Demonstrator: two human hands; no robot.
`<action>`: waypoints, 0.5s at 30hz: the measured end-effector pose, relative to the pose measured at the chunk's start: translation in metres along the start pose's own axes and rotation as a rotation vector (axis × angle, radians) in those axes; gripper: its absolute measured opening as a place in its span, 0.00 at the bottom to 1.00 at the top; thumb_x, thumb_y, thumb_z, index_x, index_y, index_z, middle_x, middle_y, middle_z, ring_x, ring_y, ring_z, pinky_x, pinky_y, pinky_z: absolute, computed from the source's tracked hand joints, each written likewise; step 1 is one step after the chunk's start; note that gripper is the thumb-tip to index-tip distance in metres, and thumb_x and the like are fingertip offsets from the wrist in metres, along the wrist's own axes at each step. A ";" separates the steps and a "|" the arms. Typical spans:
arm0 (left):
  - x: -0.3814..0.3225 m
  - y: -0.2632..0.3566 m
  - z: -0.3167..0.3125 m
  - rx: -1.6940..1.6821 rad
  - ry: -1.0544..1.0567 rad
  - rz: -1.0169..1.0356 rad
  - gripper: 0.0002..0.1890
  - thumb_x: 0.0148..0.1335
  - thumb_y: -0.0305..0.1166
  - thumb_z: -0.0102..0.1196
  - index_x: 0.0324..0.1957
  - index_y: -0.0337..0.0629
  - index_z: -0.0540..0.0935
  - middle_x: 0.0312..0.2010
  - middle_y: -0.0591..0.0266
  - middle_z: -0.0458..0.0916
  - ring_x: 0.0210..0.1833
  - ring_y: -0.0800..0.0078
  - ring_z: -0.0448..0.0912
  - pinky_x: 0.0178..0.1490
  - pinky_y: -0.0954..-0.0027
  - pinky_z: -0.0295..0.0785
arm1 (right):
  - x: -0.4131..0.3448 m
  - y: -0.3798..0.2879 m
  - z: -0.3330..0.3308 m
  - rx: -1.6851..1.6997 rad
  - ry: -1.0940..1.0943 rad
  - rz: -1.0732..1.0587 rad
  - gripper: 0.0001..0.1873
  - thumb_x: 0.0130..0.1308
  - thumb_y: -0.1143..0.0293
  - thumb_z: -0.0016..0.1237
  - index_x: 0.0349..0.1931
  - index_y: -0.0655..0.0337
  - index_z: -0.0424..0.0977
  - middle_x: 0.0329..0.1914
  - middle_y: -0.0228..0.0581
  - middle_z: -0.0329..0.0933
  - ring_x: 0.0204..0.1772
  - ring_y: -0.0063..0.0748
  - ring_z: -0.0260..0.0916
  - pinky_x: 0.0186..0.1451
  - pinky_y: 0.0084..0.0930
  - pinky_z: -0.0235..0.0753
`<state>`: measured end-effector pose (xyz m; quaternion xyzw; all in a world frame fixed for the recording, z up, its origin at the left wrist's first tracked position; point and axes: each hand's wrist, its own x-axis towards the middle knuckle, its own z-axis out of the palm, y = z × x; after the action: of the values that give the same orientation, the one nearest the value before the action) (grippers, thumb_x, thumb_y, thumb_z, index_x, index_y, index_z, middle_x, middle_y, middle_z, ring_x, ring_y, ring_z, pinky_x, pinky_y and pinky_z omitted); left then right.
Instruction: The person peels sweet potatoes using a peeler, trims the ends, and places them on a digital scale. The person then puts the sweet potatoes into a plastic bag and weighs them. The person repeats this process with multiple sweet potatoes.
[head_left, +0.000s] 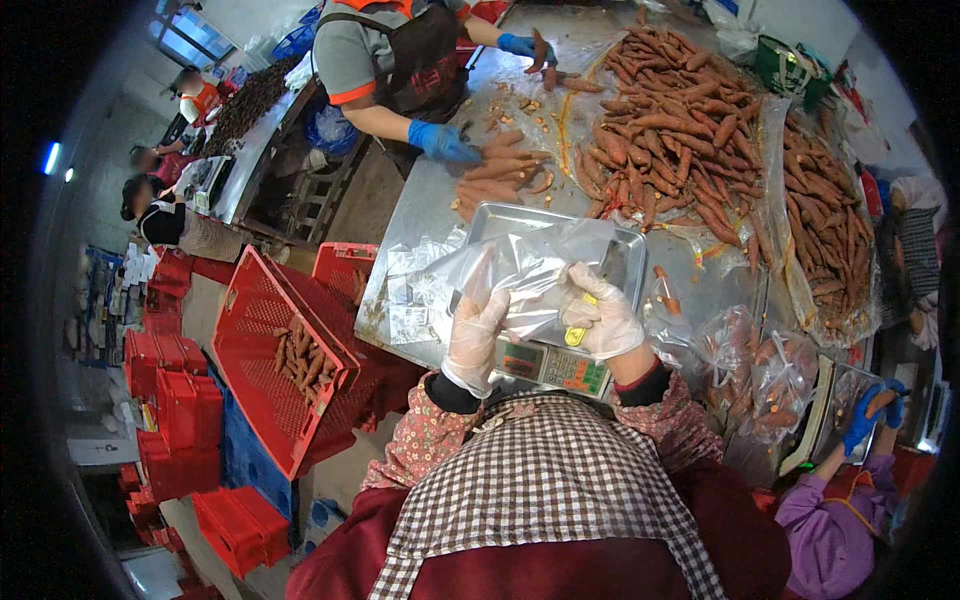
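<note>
A clear plastic bag (536, 259) is stretched between my two hands, both in thin translucent gloves. My left hand (474, 337) pinches its left side. At the right side, my right hand (611, 319) grips the bag and also has a small yellow-handled tool (576, 334) tucked in its palm; the tool's working end is hidden. Under the bag lies a shallow metal tray (636, 262), partly covered. A digital scale's keypad panel (568, 369) shows just below my hands. Several trimmed sweet potatoes (499, 171) lie beyond the tray.
A large heap of sweet potatoes (675, 135) spreads over the metal table (420, 202). Filled clear bags (784, 375) stand at right. A co-worker's blue-gloved hand (444, 141) reaches across from opposite. Red crates (277, 360) stand at left; flat plastic packaging (409, 300) lies at the table's left edge.
</note>
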<state>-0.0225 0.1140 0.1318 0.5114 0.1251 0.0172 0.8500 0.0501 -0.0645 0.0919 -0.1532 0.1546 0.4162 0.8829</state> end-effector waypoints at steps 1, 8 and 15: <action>-0.002 0.000 0.000 0.011 -0.005 0.012 0.30 0.69 0.28 0.51 0.72 0.44 0.58 0.57 0.59 0.74 0.48 0.71 0.81 0.39 0.77 0.78 | -0.003 -0.004 0.011 -0.109 -0.012 -0.135 0.06 0.70 0.67 0.51 0.34 0.58 0.74 0.25 0.27 0.72 0.16 0.13 0.54 0.17 0.13 0.53; 0.007 0.018 -0.023 0.120 0.536 0.409 0.15 0.69 0.28 0.50 0.56 0.38 0.72 0.34 0.68 0.77 0.33 0.83 0.72 0.36 0.80 0.68 | -0.015 -0.002 0.010 -0.438 0.188 -0.504 0.03 0.65 0.72 0.56 0.36 0.59 0.77 0.30 0.26 0.76 0.31 0.18 0.71 0.31 0.15 0.69; -0.009 0.017 0.013 0.228 0.093 0.276 0.13 0.69 0.26 0.51 0.54 0.39 0.74 0.38 0.70 0.76 0.38 0.82 0.72 0.43 0.78 0.69 | -0.011 0.007 0.006 -0.466 0.072 -0.408 0.04 0.61 0.78 0.57 0.36 0.63 0.79 0.30 0.32 0.79 0.32 0.21 0.75 0.38 0.19 0.76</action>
<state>-0.0271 0.1095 0.1538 0.6154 0.0942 0.1429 0.7694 0.0390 -0.0651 0.1009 -0.3939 0.0525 0.2488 0.8833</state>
